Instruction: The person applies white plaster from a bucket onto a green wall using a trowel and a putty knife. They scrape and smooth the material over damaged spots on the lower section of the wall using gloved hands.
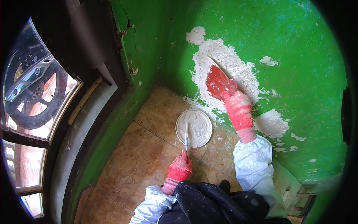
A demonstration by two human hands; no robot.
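Observation:
My right hand (238,109), in a red-coated glove caked with white, is closed round a wide red putty knife (220,80). The knife lies against a rough patch of white filler (238,61) on the green wall. Lower down, my gloved left hand (180,166) is closed on a slim plaster-coated tool (187,141) with a bluish handle. The far end of that tool reaches over a round tub (209,140) of white filler on the floor; its tip blends into the filler.
The green wall (298,56) carries smaller white patches (271,123). Brown tiles (126,164) cover the floor. A dark-framed glazed door (48,143) stands at left, with a wheel (41,100) behind the glass. A small wooden structure (296,203) sits at lower right.

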